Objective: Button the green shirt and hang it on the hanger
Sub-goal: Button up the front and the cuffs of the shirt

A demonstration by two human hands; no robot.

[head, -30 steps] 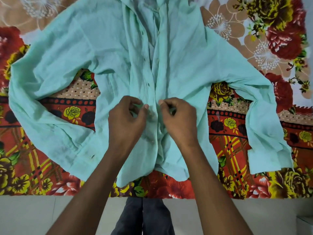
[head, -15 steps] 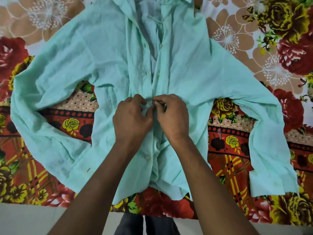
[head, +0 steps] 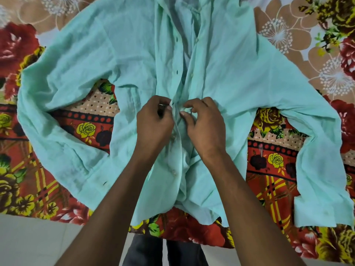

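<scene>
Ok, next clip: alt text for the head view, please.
Two bare hands, left hand and right hand, pinch the front edges of a green shirt together at mid-chest. The shirt lies spread open, sleeves out, on a floral bedsheet, its upper buttons undone.

A single wide-angle head view looks steeply down and forward from above the person's own forearms, close over the pale green cotton shirt (head: 221, 77) spread on the red and tan floral bedsheet (head: 317, 54); straight lines bow near the edges, and the dark trouser legs (head: 165, 252) show at the bottom
</scene>
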